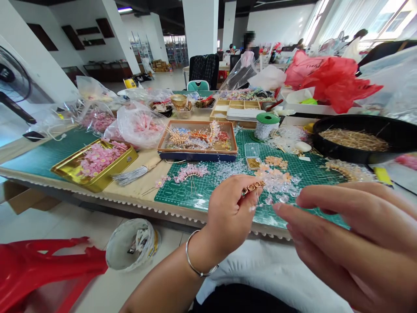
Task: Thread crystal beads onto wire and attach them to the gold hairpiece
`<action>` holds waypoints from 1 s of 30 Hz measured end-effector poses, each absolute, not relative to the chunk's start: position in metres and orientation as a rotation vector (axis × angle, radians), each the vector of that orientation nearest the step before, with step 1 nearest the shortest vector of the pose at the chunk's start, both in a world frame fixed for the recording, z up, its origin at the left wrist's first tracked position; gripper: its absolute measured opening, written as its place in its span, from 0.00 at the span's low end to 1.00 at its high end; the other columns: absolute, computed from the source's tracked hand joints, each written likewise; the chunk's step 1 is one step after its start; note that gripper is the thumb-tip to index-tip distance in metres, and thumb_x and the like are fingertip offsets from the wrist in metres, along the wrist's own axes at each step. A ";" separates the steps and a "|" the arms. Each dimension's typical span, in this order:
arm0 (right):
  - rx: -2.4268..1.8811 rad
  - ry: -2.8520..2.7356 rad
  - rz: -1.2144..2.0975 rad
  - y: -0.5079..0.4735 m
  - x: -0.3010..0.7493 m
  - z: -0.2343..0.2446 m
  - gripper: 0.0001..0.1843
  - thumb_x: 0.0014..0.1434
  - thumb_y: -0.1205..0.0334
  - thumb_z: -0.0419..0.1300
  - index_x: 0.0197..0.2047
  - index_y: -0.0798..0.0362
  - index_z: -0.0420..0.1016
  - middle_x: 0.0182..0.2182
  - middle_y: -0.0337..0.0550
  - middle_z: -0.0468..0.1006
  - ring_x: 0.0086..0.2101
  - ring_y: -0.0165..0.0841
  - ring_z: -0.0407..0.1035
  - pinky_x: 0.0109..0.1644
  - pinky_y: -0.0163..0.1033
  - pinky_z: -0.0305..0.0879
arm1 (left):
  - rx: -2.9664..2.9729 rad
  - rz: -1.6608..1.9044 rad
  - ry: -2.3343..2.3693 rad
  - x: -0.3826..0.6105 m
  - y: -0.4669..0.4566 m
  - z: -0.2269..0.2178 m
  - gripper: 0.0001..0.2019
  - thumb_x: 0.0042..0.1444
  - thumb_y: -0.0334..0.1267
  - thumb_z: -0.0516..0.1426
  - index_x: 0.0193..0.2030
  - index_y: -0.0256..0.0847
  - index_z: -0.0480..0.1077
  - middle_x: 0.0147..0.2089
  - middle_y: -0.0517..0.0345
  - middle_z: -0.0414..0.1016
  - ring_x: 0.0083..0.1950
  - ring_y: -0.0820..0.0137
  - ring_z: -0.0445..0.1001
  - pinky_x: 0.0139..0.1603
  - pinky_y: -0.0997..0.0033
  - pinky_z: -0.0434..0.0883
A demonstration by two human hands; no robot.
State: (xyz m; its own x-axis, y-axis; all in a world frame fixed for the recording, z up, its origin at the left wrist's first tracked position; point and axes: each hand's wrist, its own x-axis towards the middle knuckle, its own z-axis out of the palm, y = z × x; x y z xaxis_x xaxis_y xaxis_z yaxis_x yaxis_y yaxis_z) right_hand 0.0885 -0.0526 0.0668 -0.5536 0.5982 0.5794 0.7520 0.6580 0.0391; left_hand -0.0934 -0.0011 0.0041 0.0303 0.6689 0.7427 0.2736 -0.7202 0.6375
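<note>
Pinched between thumb and fingertips of the left hand (228, 213): a small gold coiled wire piece (253, 188), raised just above the near part of the green gridded cutting mat (202, 191) on the desk (143, 184). Around that wrist, a thin silver bangle (195, 261). Right hand (352, 243) close to the lens, fingers stretched out and loosely spread, nothing visible between them, near the wire piece but not touching it. Beyond both hands, a scatter of clear plastic beads (276, 182) on the mat. Farther back, an orange-rimmed tray of mixed ornaments (234, 137). To the left, a gold tin of pink fabric flowers (110, 174). To the right, a black round pan of straw-coloured wires (358, 157).
</note>
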 end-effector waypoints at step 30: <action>-1.497 -2.163 -0.279 -0.030 0.051 0.027 0.14 0.67 0.62 0.48 0.44 0.59 0.73 0.26 0.52 0.80 0.20 0.43 0.74 0.18 0.42 0.64 | 2.142 1.750 1.065 -0.081 0.013 -0.013 0.08 0.63 0.27 0.57 0.47 0.40 0.73 0.45 0.54 0.81 0.48 0.68 0.79 0.49 0.66 0.77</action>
State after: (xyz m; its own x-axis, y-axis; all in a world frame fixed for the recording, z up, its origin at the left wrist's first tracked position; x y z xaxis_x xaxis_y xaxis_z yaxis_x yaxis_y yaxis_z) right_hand 0.0514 -0.0304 0.0272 -0.2771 0.8194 0.5018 0.9200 0.3768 -0.1073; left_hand -0.0807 0.0129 -0.0129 0.0524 0.6195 0.7833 0.4109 -0.7282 0.5485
